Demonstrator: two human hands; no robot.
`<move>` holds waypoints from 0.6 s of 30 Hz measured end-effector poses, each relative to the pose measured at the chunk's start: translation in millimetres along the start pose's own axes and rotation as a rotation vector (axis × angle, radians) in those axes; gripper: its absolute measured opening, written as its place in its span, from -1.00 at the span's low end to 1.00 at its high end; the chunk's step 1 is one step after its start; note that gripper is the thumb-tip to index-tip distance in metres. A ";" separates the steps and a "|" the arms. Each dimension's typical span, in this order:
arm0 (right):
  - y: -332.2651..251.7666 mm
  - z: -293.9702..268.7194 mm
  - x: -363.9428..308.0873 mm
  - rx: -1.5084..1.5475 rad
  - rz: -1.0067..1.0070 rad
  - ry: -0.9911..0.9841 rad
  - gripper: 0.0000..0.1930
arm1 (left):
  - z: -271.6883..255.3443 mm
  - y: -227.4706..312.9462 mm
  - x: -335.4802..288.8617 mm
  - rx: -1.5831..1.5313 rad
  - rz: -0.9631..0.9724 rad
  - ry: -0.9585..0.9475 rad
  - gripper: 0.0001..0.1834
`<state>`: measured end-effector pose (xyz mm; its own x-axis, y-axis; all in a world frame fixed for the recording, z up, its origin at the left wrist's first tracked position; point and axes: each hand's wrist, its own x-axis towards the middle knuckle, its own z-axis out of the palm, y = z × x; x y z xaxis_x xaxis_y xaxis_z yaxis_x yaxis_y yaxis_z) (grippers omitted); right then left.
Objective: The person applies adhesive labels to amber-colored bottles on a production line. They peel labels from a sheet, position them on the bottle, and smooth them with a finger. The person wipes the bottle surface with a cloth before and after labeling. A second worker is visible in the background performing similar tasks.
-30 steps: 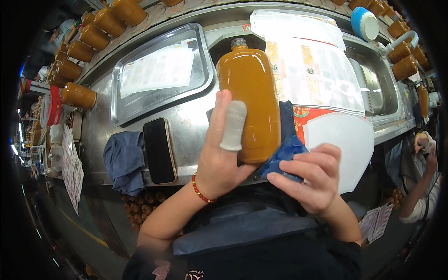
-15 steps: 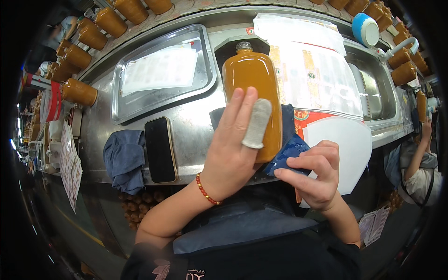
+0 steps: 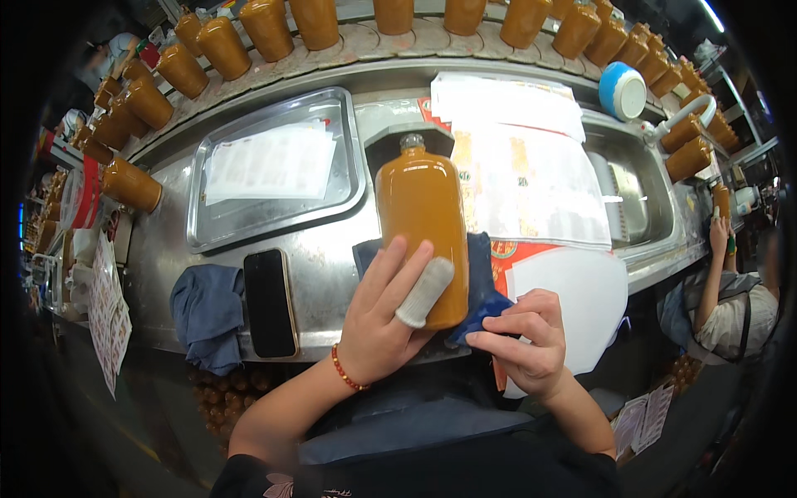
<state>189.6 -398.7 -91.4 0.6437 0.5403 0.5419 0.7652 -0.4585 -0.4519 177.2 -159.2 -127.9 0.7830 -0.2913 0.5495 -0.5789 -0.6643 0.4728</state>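
A glossy brown flat-sided bottle (image 3: pixel 425 199) lies on a dark blue cloth (image 3: pixel 479 274), its clear threaded neck at a grey angular stand (image 3: pixel 382 153). My left hand (image 3: pixel 386 311) rests across the bottle's lower part, fingers stretched out over its face; one finger wears a pale fabric sleeve (image 3: pixel 425 292). The left thumb is hidden. Beside the bottle's lower right, my right hand (image 3: pixel 531 340) has its thumb and fingers pinched on a shiny blue flexible piece (image 3: pixel 481 319). Whether that piece belongs to the cloth is unclear.
A metal tray (image 3: pixel 340 187) with paper sheets, a black phone (image 3: pixel 270 303) and a crumpled blue cloth (image 3: pixel 207 315) are left. Label sheets (image 3: pixel 540 187), white paper (image 3: pixel 573 311) and a sink (image 3: pixel 656 207) are right. Brown bottles (image 3: pixel 394 15) line a conveyor behind; a co-worker (image 3: pixel 739 315) stands far right.
The view has shifted, showing more of the conveyor bottles. My left hand stays on the bottle, and my right hand's fingers are drawn closer together at the blue piece.
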 end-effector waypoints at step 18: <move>142.6 11.5 247.2 0.425 0.803 -0.380 -0.39 | 11.2 -13.4 -19.9 0.032 0.346 -0.040 -0.77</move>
<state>457.9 -322.5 -30.1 0.8744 0.4045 -0.2679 -0.0102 -0.5367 -0.8437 171.9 -152.2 -152.9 0.5503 -0.5291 0.6459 -0.8046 -0.5429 0.2407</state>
